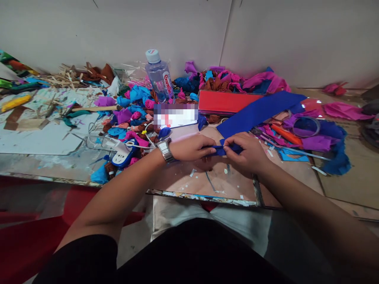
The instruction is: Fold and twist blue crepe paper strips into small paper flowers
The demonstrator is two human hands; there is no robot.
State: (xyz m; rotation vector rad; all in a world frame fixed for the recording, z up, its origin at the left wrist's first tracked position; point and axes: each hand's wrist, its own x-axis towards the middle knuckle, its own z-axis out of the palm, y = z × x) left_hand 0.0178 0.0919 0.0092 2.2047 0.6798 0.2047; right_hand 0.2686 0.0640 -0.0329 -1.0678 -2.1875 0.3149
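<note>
Work surface seen from above: the left hand (197, 148) and the right hand (245, 152) meet near the middle of the table's (177, 185) front edge; between them lies a gathered piece of dark blue paper (218, 150), pinched at its left part by the left thumb and fingers and at its right part by the right thumb and forefinger; a long blue strip (257, 112) slants from just beyond the right hand toward the far edge, overlapping a flat red box (231, 101) (whether strip and gathered piece are joined cannot be told); a phone (177, 117), its screen pixelated, lies beyond the left hand; a clear bottle (160, 79) stands behind it, among crumpled colored scraps (139, 94); a white-and-blue power strip (121, 156) sits left of the metal wristwatch (165, 150), near the front edge; an orange-handled tool (286, 135) lies right of the right hand.
</note>
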